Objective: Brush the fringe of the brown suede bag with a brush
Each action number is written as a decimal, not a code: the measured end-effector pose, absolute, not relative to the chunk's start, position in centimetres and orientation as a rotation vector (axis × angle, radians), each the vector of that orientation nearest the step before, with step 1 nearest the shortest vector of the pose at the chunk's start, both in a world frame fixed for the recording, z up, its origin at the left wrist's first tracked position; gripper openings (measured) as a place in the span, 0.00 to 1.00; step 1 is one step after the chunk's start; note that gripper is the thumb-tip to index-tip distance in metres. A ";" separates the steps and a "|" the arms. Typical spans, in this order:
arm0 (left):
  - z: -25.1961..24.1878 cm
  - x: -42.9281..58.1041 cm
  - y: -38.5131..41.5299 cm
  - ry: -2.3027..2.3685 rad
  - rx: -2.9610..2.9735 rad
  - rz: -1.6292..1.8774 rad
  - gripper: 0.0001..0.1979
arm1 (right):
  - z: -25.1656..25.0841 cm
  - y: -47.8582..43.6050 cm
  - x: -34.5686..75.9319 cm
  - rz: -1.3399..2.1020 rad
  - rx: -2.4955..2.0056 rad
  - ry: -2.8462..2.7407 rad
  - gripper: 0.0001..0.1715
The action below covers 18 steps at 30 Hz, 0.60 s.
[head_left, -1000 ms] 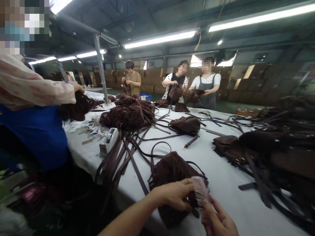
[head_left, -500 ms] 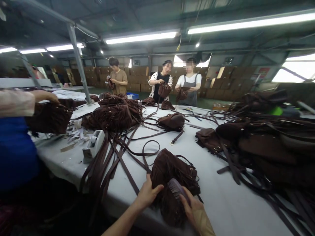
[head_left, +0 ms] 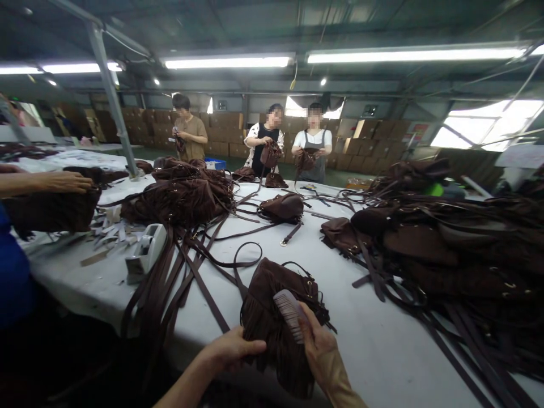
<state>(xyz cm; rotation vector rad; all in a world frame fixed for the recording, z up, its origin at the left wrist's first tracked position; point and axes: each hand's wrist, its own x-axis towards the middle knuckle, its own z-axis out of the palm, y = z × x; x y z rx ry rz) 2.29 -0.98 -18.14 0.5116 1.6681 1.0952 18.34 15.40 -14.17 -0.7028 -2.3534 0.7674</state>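
A dark brown fringed bag (head_left: 266, 294) lies on the white table at its near edge, its strap looping away to the upper left. My left hand (head_left: 232, 348) grips the bag's lower left side, thumb on top and the other fingers partly hidden. In my right hand (head_left: 317, 340) is a pale purple brush (head_left: 290, 314), its bristle side visible, held over the fringe at the middle of the bag. Whether the bristles touch the fringe is hard to tell.
Piles of brown bags lie at the left (head_left: 182, 192) and right (head_left: 425, 243), with straps trailing. A tape dispenser (head_left: 147, 252) stands left, near paper scraps. A co-worker's hand (head_left: 70, 182) touches a bag at far left. Three people stand across the table (head_left: 374, 340).
The brush has turned so that more of its bristle side shows. My left hand sits lower on the bag. The view has swung slightly right, and the co-worker's hand at left has shifted on its bag.
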 end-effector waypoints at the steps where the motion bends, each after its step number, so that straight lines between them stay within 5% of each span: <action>1: -18.4 2.7 -1.0 1.587 0.447 1.096 0.27 | -13.8 15.1 17.9 0.777 -0.677 -2.360 0.27; 5: -18.4 3.8 -1.2 1.385 0.348 1.029 0.33 | -12.7 14.3 16.6 0.808 -0.554 -2.398 0.27; 8: -16.1 3.1 -1.7 1.426 0.391 0.940 0.27 | -12.5 13.4 16.5 0.793 -0.443 -2.443 0.28; 13: -10.7 2.1 -1.2 1.918 1.090 0.608 0.13 | -14.0 10.5 15.9 0.799 -0.337 -2.631 0.55; 15: -9.1 2.3 -0.1 2.091 1.435 0.392 0.13 | -14.8 9.4 14.7 0.917 -0.385 -2.625 0.51; 18: -6.8 2.2 1.6 2.200 1.551 0.231 0.07 | -15.0 8.8 12.8 1.163 -0.523 -2.585 0.25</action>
